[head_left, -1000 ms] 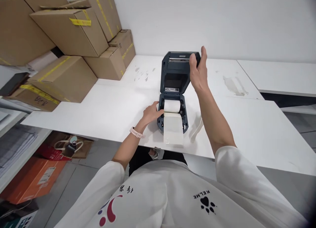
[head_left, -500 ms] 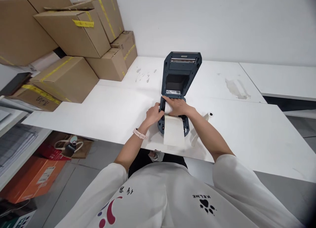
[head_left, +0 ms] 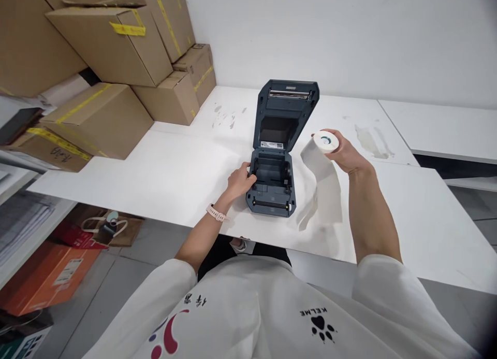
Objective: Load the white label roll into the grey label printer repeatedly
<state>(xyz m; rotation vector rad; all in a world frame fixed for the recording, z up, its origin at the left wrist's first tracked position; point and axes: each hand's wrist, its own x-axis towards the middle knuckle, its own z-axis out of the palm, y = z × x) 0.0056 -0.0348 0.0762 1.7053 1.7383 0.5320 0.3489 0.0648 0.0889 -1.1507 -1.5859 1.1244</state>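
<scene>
A dark grey label printer point(head_left: 271, 206) stands on the white table with its lid point(head_left: 285, 113) raised. Its inner bay is bare, showing the roll holders and the roller at the front. My left hand point(head_left: 241, 180) is closed on the printer's left side wall, thumb over the edge and fingers down the outside. To the right of the printer, my right hand point(head_left: 345, 152) grips a roll of white label paper point(head_left: 325, 141). Its core faces up towards me, and a long unrolled tail point(head_left: 329, 193) hangs from it to the table.
Taped cardboard boxes point(head_left: 104, 43) are stacked on the left of the table point(head_left: 186, 183). A loose paper strip point(head_left: 308, 215) lies just right of the printer. Behind is a white wall point(head_left: 349, 38). An orange box point(head_left: 58, 278) sits low on the left.
My right hand has lifted the label roll out of the printer bay and carried it right, its tail trailing. My left hand stays at the printer's left side.
</scene>
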